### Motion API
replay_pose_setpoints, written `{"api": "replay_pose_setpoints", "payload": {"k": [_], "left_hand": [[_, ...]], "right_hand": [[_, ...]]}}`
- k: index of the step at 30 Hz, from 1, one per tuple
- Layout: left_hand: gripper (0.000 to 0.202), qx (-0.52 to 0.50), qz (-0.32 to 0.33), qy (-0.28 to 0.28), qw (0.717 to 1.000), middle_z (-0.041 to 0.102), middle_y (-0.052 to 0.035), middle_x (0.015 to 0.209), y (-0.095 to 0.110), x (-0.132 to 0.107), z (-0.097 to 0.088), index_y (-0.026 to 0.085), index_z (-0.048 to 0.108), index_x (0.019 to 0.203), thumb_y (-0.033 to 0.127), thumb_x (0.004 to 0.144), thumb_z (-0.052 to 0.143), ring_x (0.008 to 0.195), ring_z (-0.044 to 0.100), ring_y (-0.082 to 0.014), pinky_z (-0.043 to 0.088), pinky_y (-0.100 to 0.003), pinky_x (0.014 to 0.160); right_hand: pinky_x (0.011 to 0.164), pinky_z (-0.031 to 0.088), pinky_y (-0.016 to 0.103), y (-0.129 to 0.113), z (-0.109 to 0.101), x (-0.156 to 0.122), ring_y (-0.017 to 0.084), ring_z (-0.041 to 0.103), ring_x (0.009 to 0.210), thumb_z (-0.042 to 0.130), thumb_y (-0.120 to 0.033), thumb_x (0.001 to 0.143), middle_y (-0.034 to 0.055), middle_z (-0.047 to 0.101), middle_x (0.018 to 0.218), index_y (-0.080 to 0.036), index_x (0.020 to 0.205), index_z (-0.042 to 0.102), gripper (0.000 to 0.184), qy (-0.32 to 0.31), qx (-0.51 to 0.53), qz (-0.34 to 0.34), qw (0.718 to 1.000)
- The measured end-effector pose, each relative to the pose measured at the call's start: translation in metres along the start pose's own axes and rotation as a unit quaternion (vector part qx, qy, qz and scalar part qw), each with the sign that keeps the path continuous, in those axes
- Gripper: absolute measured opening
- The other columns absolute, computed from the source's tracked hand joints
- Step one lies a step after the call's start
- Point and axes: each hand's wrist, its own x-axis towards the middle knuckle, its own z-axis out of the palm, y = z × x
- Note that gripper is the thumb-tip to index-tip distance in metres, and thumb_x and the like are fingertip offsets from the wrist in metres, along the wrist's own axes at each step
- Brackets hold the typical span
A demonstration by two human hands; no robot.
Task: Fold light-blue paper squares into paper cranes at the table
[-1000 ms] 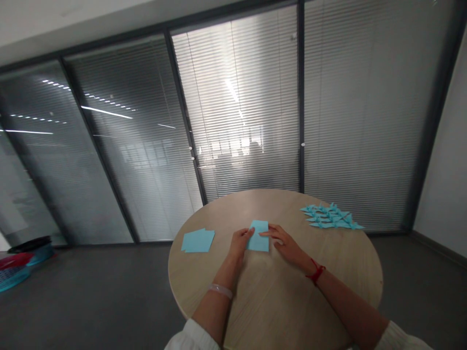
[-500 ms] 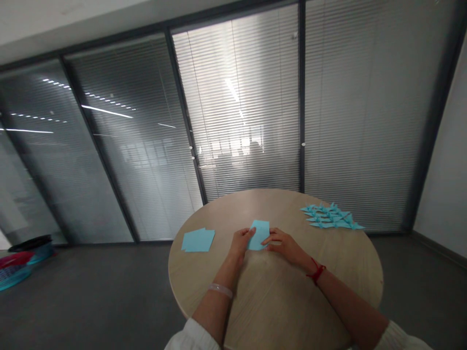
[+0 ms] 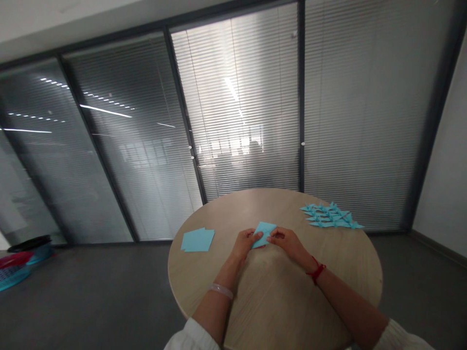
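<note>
Both of my hands hold a small blue sheet of paper [image 3: 264,233] near the middle of the round table. My left hand [image 3: 246,243] grips its left edge, the thumb lying on top. At the right edge, the thumb and fingers of my right hand [image 3: 286,241] pinch the paper. The sheet is tilted, and its lower corners are partly covered by my fingers. Away to the left lie a few overlapping blue paper sheets [image 3: 198,240]. On the right side sit several folded blue paper cranes [image 3: 330,216] in close rows.
The round wooden table [image 3: 277,301] fills the lower middle, with a seam running across its top. Behind it stands a glass partition with blinds [image 3: 241,97]. Plastic basins [image 3: 14,266] in red and blue rest on the grey floor [image 3: 109,296] at far left.
The sheet in my hands has turned clockwise and shifted slightly right. My right hand's fingers, stretched along its edge before, are now drawn together in a pinch.
</note>
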Motion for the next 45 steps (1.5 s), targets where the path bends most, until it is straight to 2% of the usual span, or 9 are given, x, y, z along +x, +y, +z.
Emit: {"api": "replay_pose_setpoints", "payload": {"k": [5,15,24,32,35,39,42,45], "left_hand": [[0.047,0.013,0.005,0.004,1.000,0.065,-0.0054,0.067,-0.005,0.002,-0.001,0.009,0.068,0.076,0.048,0.053,0.077,0.060,0.059,-0.0156,0.047,-0.027,0.060],[0.046,0.065,0.014,-0.009,0.998,0.064,-0.0044,0.060,-0.004,0.000,-0.001,0.009,0.067,0.074,0.050,0.055,0.075,0.054,0.056,-0.0140,0.043,-0.024,0.055],[0.040,0.069,0.005,-0.019,0.997,0.064,-0.0041,0.066,-0.009,0.004,-0.004,0.010,0.068,0.073,0.044,0.054,0.078,0.058,0.058,-0.0148,0.047,-0.026,0.059],[0.038,0.106,0.014,-0.017,0.994,0.063,-0.0026,0.060,-0.011,0.007,-0.007,0.011,0.066,0.066,0.045,0.053,0.077,0.055,0.057,-0.0150,0.045,-0.024,0.056],[0.038,0.111,0.003,-0.027,0.993,0.063,-0.0021,0.062,-0.015,0.008,-0.006,0.011,0.066,0.067,0.045,0.052,0.077,0.057,0.058,-0.0163,0.047,-0.026,0.057],[0.038,0.135,-0.003,-0.038,0.990,0.062,-0.0026,0.061,-0.018,0.009,-0.006,0.012,0.065,0.066,0.044,0.052,0.078,0.057,0.059,-0.0169,0.048,-0.027,0.056],[0.038,0.120,-0.004,-0.034,0.992,0.062,-0.0028,0.062,-0.016,0.007,-0.005,0.012,0.064,0.067,0.042,0.050,0.079,0.058,0.060,-0.0170,0.049,-0.028,0.057],[0.040,0.084,-0.004,-0.034,0.996,0.065,-0.0034,0.066,-0.011,0.005,-0.005,0.012,0.065,0.073,0.037,0.047,0.082,0.060,0.061,-0.0164,0.051,-0.029,0.062]], "right_hand": [[0.053,0.039,0.022,0.004,0.000,0.000,0.013,0.051,0.056,0.070,-0.042,0.065,-0.0021,0.058,0.059,-0.017,0.070,0.063,0.027,0.012,0.006,-0.001,1.000],[0.052,0.037,0.022,0.003,0.000,-0.001,0.012,0.051,0.054,0.066,-0.041,0.069,-0.0040,0.055,0.058,-0.018,0.075,0.055,0.025,0.006,0.026,-0.006,1.000],[0.050,0.040,0.023,0.000,0.001,-0.002,0.014,0.056,0.054,0.069,-0.039,0.064,-0.0060,0.058,0.061,-0.023,0.096,0.040,0.046,-0.008,0.093,0.030,0.995],[0.051,0.043,0.023,0.006,0.004,0.000,0.015,0.059,0.060,0.073,-0.034,0.062,-0.0015,0.062,0.072,-0.018,0.120,0.035,0.072,0.007,0.113,0.031,0.993],[0.053,0.045,0.025,0.005,0.002,0.000,0.017,0.061,0.064,0.072,-0.038,0.062,0.0019,0.064,0.078,-0.017,0.117,0.042,0.066,0.005,0.098,0.027,0.995],[0.056,0.046,0.026,0.003,-0.001,0.001,0.017,0.060,0.067,0.070,-0.038,0.064,0.0032,0.066,0.080,-0.018,0.104,0.055,0.048,-0.003,0.057,0.007,0.998],[0.059,0.047,0.027,0.007,-0.002,0.003,0.018,0.060,0.069,0.070,-0.038,0.063,0.0040,0.067,0.082,-0.018,0.095,0.059,0.039,0.026,0.035,-0.001,0.999],[0.060,0.048,0.029,0.012,-0.003,0.005,0.019,0.061,0.070,0.070,-0.040,0.063,0.0043,0.067,0.083,-0.018,0.094,0.059,0.040,0.062,0.034,0.013,0.997]]}}
